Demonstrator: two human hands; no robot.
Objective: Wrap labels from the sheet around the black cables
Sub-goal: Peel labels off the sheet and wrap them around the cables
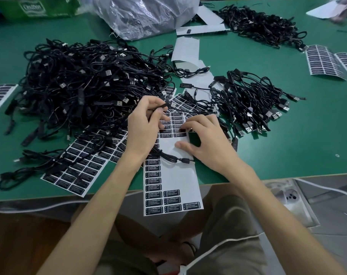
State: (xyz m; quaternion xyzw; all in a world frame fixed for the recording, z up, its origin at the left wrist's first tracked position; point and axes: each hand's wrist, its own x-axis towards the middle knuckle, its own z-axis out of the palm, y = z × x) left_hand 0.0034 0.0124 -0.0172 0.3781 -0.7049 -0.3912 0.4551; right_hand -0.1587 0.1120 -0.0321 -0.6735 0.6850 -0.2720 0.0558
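Label sheet [174, 181] lies at the near edge of the green desk [287, 155], and its lower end hangs past the edge. The left hand [144, 124] pinches a black cable [168, 156] between thumb and fingers. The cable runs down across the sheet. The right hand [206, 143] bends its fingers onto one label [181, 129], with its thumb on the sheet. I cannot tell if it grips the label. A big pile of cables [85, 80] sits on the left and a smaller pile [248, 100] on the right. A plastic bag [146, 14] lies far back.
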